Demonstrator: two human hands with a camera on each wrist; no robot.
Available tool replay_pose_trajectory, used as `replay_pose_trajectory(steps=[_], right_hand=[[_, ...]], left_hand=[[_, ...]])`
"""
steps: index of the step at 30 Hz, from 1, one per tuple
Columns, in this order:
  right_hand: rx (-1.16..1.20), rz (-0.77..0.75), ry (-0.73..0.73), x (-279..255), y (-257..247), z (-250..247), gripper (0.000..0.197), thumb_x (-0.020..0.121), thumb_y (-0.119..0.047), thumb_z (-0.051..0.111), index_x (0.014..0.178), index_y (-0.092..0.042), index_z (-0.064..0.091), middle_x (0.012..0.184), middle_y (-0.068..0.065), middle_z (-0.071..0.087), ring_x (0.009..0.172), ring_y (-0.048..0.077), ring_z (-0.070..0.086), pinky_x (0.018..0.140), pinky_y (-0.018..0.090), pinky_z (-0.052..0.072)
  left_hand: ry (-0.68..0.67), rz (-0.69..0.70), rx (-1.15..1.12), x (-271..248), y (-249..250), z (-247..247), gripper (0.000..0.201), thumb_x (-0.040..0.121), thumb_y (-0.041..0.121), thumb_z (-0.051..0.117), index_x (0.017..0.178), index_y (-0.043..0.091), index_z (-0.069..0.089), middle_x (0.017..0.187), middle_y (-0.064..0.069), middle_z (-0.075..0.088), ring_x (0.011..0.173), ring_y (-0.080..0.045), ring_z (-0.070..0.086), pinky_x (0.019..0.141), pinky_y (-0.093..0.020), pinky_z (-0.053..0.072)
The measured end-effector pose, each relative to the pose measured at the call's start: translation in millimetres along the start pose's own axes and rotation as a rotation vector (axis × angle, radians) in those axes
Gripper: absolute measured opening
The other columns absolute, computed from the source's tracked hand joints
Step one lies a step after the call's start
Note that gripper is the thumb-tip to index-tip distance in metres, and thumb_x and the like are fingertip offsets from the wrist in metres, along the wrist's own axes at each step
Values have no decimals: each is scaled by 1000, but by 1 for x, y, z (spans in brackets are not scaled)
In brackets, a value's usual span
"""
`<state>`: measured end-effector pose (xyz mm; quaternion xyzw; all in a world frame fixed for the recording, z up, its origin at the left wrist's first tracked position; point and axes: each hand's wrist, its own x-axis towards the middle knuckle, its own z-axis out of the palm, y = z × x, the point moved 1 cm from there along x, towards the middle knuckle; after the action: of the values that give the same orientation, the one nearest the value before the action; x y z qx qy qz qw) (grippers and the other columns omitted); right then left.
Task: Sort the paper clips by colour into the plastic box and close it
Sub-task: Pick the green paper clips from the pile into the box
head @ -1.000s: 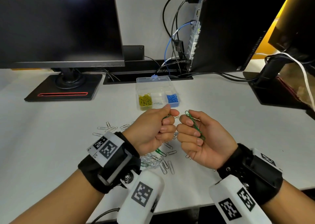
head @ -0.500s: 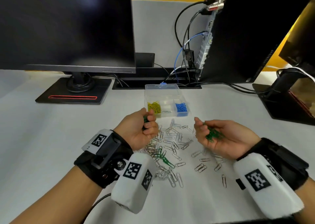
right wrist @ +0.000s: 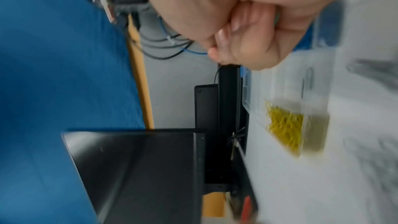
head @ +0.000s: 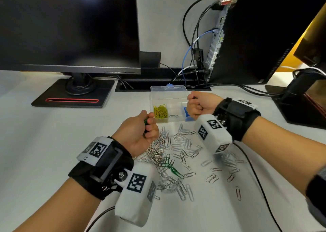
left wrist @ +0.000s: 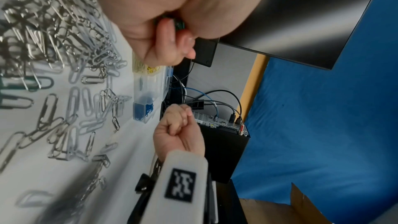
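Head view is showing the plastic box [head: 169, 90] lying open toward the far edge of the desk [head: 35, 143], its long axis running left to right along that edge. Yellow clips [head: 160, 111] are sitting in its near-left compartment, blue clips [head: 186, 111] in the near-right one, and a single silver clip [head: 173, 116] is lying between them, pointing left to right.

The right hand [head: 200, 104] is hovering over the right side of the box, fingers clenched; the right wrist view is blurred, so a greenish sliver inside the fist is probably green clips, though I cannot tell for sure. The left hand [head: 139, 134] is hanging just near of the box's near-left corner, fingers curling round a few green clips [left wrist: 180, 25], which are peeking out between thumb and fingers.

Loose silver clips [head: 183, 145] are lying scattered across the middle of the desk, pointing every way, heaped thicker beside the left wrist. Among them a large green clip [head: 176, 172] is lying diagonally, its long axis running from far-left to near-right.
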<state>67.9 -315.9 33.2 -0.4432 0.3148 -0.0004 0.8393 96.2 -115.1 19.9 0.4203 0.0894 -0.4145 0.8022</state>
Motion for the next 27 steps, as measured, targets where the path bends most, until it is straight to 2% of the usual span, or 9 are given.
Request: replay_pose_trajectory(steps=[4,10,14,19,27], right_hand=[[-187,-188,-25,15,-5,12,45,105,-38,31,65,-17,38,46,-6,23,35,8,18,32,20,16],[-342,-364,-86,40,-2,31,45,105,-38,29,65,-17,34,56,-3,19,45,11,15,43,22,19],[-389,-399,-85,53,3,34,43,105,-34,32,65,-17,35,56,-1,20,48,13,17,47,25,22],[-377,-413,-65,65,6,28,41,104,-27,36,64,-16,39,46,-5,26,44,12,23,46,25,28],[-420,-445,-53,69,9,25,38,100,-16,40,62,-14,39,45,-4,24,40,11,21,41,20,25]], left_hand=[[8,42,112,2,0,-3,37,106,32,30,78,13,45,52,5,34,38,-6,24,31,-16,20],[-15,110,195,6,1,-4,34,106,30,31,81,13,45,57,3,36,42,-8,25,37,-17,21],[-53,122,226,7,1,-4,32,105,30,32,82,12,45,56,3,37,44,-8,26,39,-17,21],[-65,125,259,8,-1,-3,32,105,28,33,81,11,45,57,3,37,43,-8,26,38,-17,20],[-55,129,268,9,-1,-3,31,105,28,33,82,11,45,57,2,36,45,-8,25,38,-17,21]])
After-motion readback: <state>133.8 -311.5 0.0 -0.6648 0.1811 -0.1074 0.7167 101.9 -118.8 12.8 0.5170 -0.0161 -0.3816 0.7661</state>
